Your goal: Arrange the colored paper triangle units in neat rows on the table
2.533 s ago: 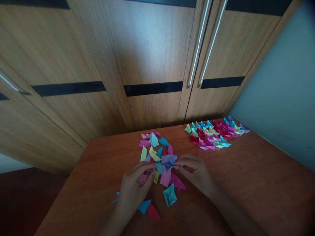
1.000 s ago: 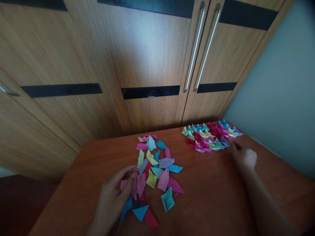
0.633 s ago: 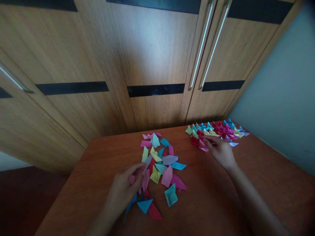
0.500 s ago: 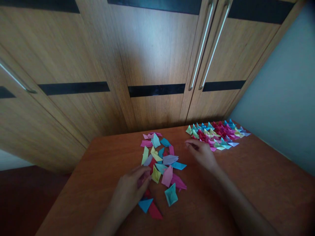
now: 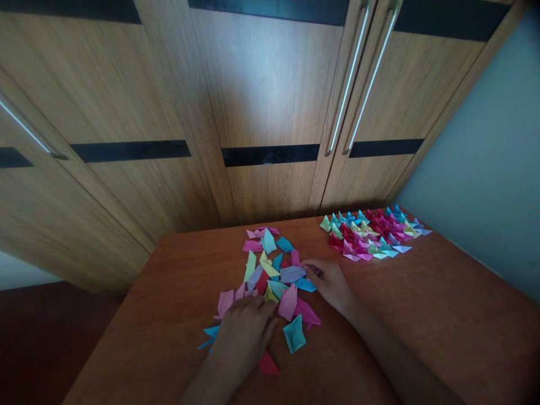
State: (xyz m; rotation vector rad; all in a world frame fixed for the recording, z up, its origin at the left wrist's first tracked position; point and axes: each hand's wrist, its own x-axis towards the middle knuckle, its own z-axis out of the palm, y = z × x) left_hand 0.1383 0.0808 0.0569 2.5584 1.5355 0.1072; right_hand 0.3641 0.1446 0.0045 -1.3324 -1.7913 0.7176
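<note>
A wood-grain cabinet point(image 5: 270, 107) fills the view at twelve o'clock, its doors crossed by black strips and fitted with long metal handles point(image 5: 349, 84). A pale blue-grey wall point(image 5: 485, 180) closes the view at two o'clock. Below spreads the reddish-brown counter point(image 5: 439, 292), its far edge along the cabinet.

With the middle of the loose pile as the clock's centre, tight rows of origami boats point(image 5: 375, 232) stand at two o'clock, in red, pink, blue, yellow, mint and lavender. The pile of folded papers point(image 5: 288, 304) itself lies between the two hands and beyond them, its pieces touching or overlapping in places.

The left hand point(image 5: 245, 326) lies at seven o'clock, back upward, over a yellow folded paper point(image 5: 270, 295); its fingertips are mostly hidden, so I cannot tell whether they grip anything. The right hand point(image 5: 328, 282) is at three o'clock, finger and thumb bent with a narrow gap, at the end of a lavender folded paper point(image 5: 292, 274); whether they hold it I cannot tell.

A magenta folded paper point(image 5: 307, 313) points toward four o'clock, a teal origami boat point(image 5: 294, 335) sits apart at five, and a red folded paper point(image 5: 269, 364) shows at six, beside the left hand.
</note>
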